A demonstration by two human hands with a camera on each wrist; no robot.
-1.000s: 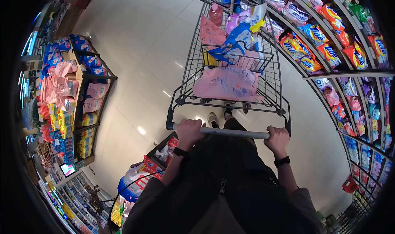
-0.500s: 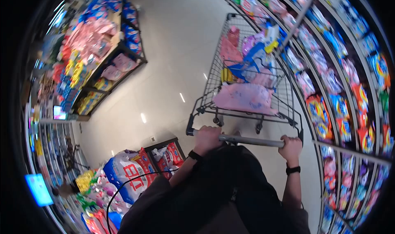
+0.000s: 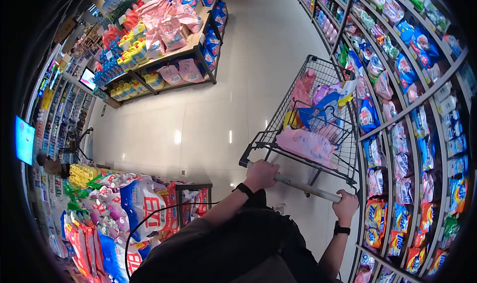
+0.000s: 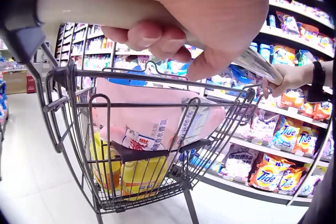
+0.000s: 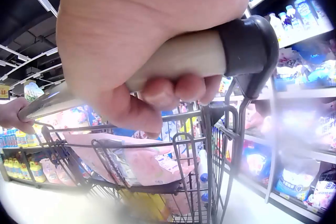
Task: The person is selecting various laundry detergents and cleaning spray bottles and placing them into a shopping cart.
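Both hands hold the light grey handle bar (image 3: 308,187) of a wire shopping cart (image 3: 258,144). The left hand (image 3: 262,175) grips the bar near its left end, and its fingers (image 4: 144,35) curl under it in the left wrist view. At the right end the right hand (image 3: 345,206) is wrapped round the bar, with fingertips (image 5: 160,94) showing beneath. In the cart's near part lies a pink bag (image 3: 307,144). Beyond it are a blue package (image 3: 323,113), a pink bottle (image 3: 309,78) and a purple package (image 3: 324,93). Yellow packages (image 4: 142,174) sit low in the basket.
Shelves of detergent bags (image 3: 403,183) run along the right, close beside the cart. A display table (image 3: 198,47) with pink bags and yellow bottles stands ahead on the left. Nearer left is a pile of large bags (image 3: 149,206). Pale tiled floor (image 3: 198,129) stretches between them.
The view has swung rightward. The cart has turned its front right and now stands closer to the right-hand shelves, while the left displays show more fully. Both hands have kept their grip on the bar.
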